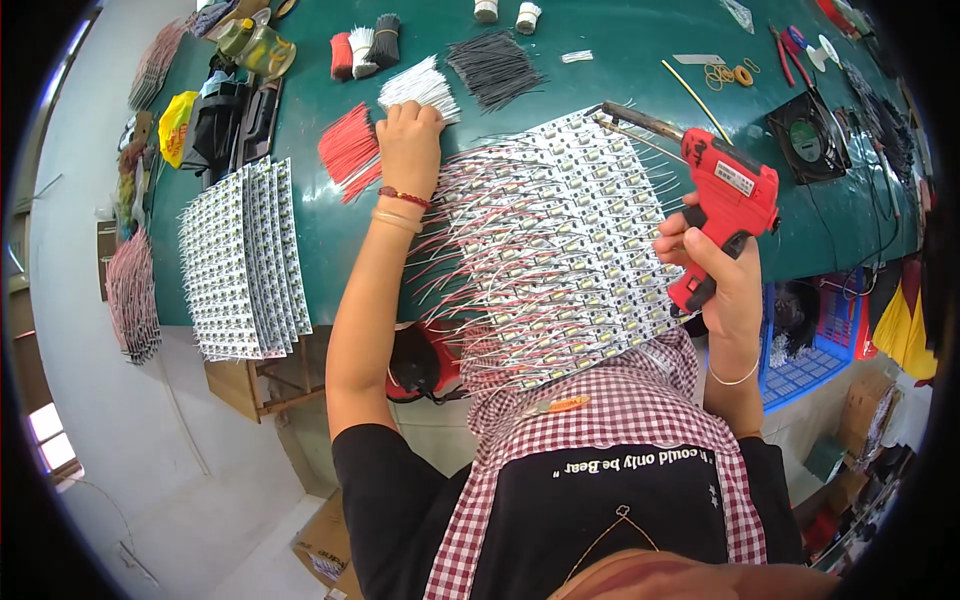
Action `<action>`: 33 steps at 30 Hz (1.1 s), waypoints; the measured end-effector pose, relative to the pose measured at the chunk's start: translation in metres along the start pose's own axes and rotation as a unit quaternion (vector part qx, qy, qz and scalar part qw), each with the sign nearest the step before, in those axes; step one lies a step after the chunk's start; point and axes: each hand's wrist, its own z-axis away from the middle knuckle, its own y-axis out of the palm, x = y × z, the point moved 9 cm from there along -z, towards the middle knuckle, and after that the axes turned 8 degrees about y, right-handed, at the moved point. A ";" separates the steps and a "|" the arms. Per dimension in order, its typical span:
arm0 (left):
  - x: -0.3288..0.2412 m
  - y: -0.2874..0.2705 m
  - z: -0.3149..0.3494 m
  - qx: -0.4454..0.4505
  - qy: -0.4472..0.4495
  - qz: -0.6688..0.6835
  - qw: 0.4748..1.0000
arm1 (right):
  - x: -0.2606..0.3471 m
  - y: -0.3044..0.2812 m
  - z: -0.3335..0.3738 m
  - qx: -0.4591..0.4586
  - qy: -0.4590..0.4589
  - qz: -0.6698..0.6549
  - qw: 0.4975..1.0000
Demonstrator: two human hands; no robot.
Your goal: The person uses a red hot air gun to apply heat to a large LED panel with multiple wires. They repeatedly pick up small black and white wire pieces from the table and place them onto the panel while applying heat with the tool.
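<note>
Green worktop (pixel 640 75), seen from above at its near edge, carries sorted wire and printed boards. From my remote post I see the left hand (pixel 410 145) with its fingers bunched at the near end of the white wires (pixel 425 80), toward the far left corner; the fingertips are hidden, so I cannot tell whether they pinch any strand. Red wires (pixel 347 148) lie just beside it. The right hand (pixel 732 275) is wrapped around the handle of the red soldering gun (pixel 728 178), above the right side of the board sheet (pixel 600 200). The gun's long axis runs obliquely, its barrel pointing toward the far edge and leftward, its handle dropping toward the near edge. I judge it rigid and moderately light, to be held by the handle only, since the barrel may be hot. The sheet's long axis runs from far to near, its near end projecting past the near edge above the checked apron (pixel 590 410); I expect it to be thin, light and slightly flexible, best held by bare margins, its wire tails being easily bent. Loose wires should prove slippery, best taken near one end.
</note>
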 end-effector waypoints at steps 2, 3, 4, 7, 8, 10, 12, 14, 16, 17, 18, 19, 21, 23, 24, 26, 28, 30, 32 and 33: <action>-0.001 0.004 0.000 0.013 -0.008 0.004 1.000 | -0.001 -0.001 0.000 -0.002 0.001 0.001 1.000; -0.001 0.006 0.000 0.023 -0.018 0.007 1.000 | -0.001 -0.003 0.001 -0.004 0.001 0.002 1.000; -0.001 0.008 0.000 0.034 -0.027 0.010 0.999 | 0.000 -0.004 0.002 -0.006 0.001 0.003 1.000; -0.001 0.010 0.001 0.039 -0.018 0.001 0.999 | 0.000 -0.002 0.002 -0.010 -0.001 0.008 1.000; -0.002 0.009 0.001 0.032 -0.012 -0.008 0.999 | 0.001 -0.003 0.002 -0.012 -0.003 0.009 1.000; -0.004 0.007 0.001 0.019 0.000 -0.027 0.999 | 0.001 -0.002 0.002 -0.009 -0.007 0.005 1.000; -0.006 0.006 0.002 0.026 0.001 -0.038 0.999 | 0.000 -0.004 0.004 -0.011 -0.009 0.000 1.000; -0.007 0.006 0.001 0.031 0.004 -0.039 0.999 | 0.000 -0.007 0.006 -0.016 -0.010 -0.003 1.000; -0.007 0.007 0.001 0.032 0.011 -0.030 0.999 | 0.001 -0.010 0.006 -0.021 -0.017 -0.004 1.000; -0.009 0.006 0.001 0.027 0.019 -0.009 0.999 | 0.001 -0.011 0.007 -0.023 -0.020 -0.005 1.000; -0.010 0.005 0.001 0.022 0.028 0.011 0.999 | 0.001 -0.012 0.007 -0.023 -0.021 -0.007 0.999; -0.011 0.005 0.001 0.017 0.036 0.032 0.999 | 0.001 -0.013 0.008 -0.024 -0.022 -0.008 0.999; -0.008 0.006 0.003 0.015 0.045 0.056 0.997 | 0.000 -0.014 0.008 -0.024 -0.023 -0.011 0.999; -0.007 0.006 0.004 0.002 0.052 0.075 0.996 | -0.001 -0.016 0.009 -0.022 -0.023 -0.014 0.999; -0.007 0.005 0.004 -0.009 0.054 0.083 0.995 | 0.000 -0.016 0.010 -0.021 -0.023 -0.014 0.999; -0.003 -0.001 0.003 -0.033 0.056 0.092 0.994 | 0.001 -0.016 0.012 -0.019 -0.023 -0.014 0.999; 0.003 -0.010 -0.001 -0.057 0.055 0.094 0.992 | 0.002 -0.018 0.012 -0.022 -0.023 -0.013 0.999; 0.010 -0.020 -0.006 -0.086 0.007 0.140 0.986 | 0.003 -0.020 0.011 -0.026 -0.024 -0.012 0.999; 0.012 -0.027 -0.010 -0.107 -0.035 0.241 0.964 | 0.004 -0.022 0.012 -0.030 -0.028 -0.014 0.999; 0.017 -0.020 -0.010 -0.103 -0.116 0.362 0.919 | 0.004 -0.021 0.011 -0.029 -0.030 -0.013 0.999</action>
